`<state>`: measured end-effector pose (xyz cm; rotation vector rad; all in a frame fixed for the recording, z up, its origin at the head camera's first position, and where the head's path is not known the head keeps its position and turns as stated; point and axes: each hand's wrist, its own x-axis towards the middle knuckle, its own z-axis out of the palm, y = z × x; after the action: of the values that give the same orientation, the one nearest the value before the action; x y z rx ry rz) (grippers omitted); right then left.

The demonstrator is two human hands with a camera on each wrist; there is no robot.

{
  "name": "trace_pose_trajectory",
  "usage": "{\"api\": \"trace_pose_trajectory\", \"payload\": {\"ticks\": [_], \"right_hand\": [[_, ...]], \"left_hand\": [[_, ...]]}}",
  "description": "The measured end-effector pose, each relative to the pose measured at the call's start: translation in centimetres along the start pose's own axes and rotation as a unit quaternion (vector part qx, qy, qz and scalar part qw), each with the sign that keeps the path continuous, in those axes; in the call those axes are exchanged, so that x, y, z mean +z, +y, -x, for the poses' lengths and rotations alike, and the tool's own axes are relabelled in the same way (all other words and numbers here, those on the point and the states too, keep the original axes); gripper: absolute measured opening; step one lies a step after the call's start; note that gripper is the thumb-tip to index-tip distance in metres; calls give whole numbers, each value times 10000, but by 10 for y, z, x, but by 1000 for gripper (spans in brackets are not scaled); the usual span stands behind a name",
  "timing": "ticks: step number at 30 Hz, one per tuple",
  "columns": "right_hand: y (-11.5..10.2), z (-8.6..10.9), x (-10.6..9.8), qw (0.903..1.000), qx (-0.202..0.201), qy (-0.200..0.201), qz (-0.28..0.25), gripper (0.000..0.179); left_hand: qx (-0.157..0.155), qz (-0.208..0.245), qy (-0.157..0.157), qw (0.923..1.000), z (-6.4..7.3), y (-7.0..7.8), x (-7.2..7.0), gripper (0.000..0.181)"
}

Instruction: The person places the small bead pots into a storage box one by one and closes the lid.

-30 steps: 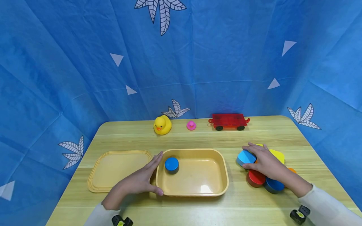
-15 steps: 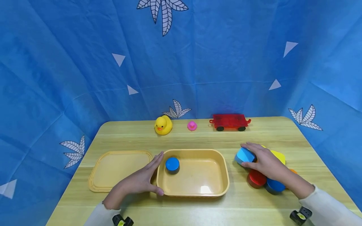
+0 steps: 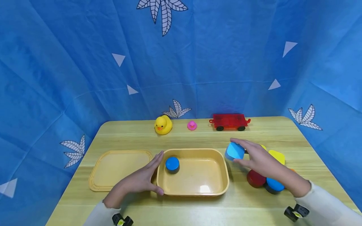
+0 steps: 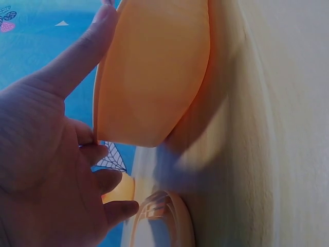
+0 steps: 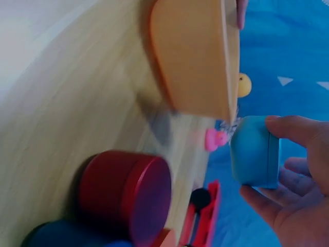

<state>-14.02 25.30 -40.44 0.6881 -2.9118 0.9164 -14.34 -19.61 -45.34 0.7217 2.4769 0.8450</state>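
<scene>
My right hand (image 3: 258, 158) pinches a small light-blue rounded box (image 3: 235, 151) between thumb and fingers. In the right wrist view a seam runs round the box (image 5: 254, 152) near one end. It hangs above the table, just right of a beige plastic bin (image 3: 198, 194). My left hand (image 3: 138, 180) spans the bin's left end, the thumb at the near corner and the straight fingers along the far corner. Seen by the left wrist camera, the thumb lies along the rim of the bin (image 4: 154, 72). A round blue tin (image 3: 172, 164) stands inside the bin, at its left.
Under and beside my right forearm sit a red round tin (image 3: 256, 179), a dark-blue tin (image 3: 274, 185) and a yellow piece (image 3: 277, 156). A beige lid (image 3: 118, 169) lies left. Along the back stand a yellow duck (image 3: 163, 125), a pink duck (image 3: 192, 126) and a red wagon (image 3: 229, 121).
My right hand has lifted the light-blue box off the group of pieces and carried it left toward the bin. The left hand keeps its place at the bin.
</scene>
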Motion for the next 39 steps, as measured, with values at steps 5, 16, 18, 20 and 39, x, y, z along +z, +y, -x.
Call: {"api": "trace_pose_trajectory", "payload": {"ticks": [5,16,18,20,39], "right_hand": [[-12,-6,4,9999,-62,-36,-95,72],[-33,-24,22,9986,-311,-197,-374,69],[-37,-28,26,9978,-336,-319,-475,69],[-40,-32,30,9966,-383,-444,-586,68],[-61,-67,78,9882,-917,-916,-821,62]], "left_hand": [[0,47,3,10000,0,0,0,137],[-174,204,208,9994,-3,5,7,135],[-225,262,269,9990,-4,6,10,135],[-260,290,328,9987,-5,7,12,135],[-501,364,268,9977,-6,12,13,134]]}}
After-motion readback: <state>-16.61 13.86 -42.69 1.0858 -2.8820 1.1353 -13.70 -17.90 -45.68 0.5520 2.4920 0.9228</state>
